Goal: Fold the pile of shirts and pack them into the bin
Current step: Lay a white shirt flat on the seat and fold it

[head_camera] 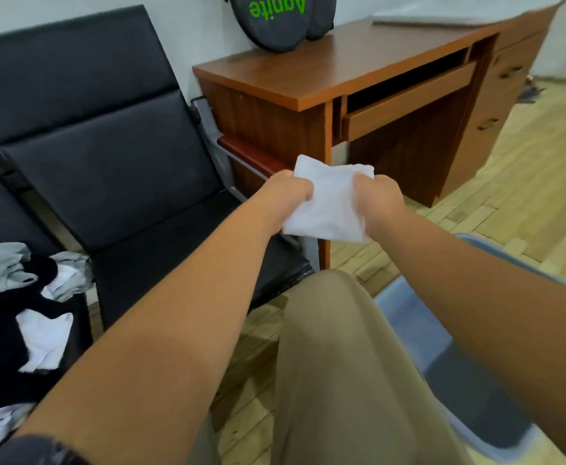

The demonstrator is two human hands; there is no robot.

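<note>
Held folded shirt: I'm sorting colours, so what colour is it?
Folded shirt: plain white; head view.

White shirt (328,203) is folded down to a small, slightly rumpled rectangle, held up in the air, gripped at either edge by the left hand (286,193) and right hand (380,199). The pile of shirts (23,307), black, white and grey all tangled, sits on the seat far left. The pale blue plastic bin (405,307) is on the floor lower right, with something dark grey inside.
</note>
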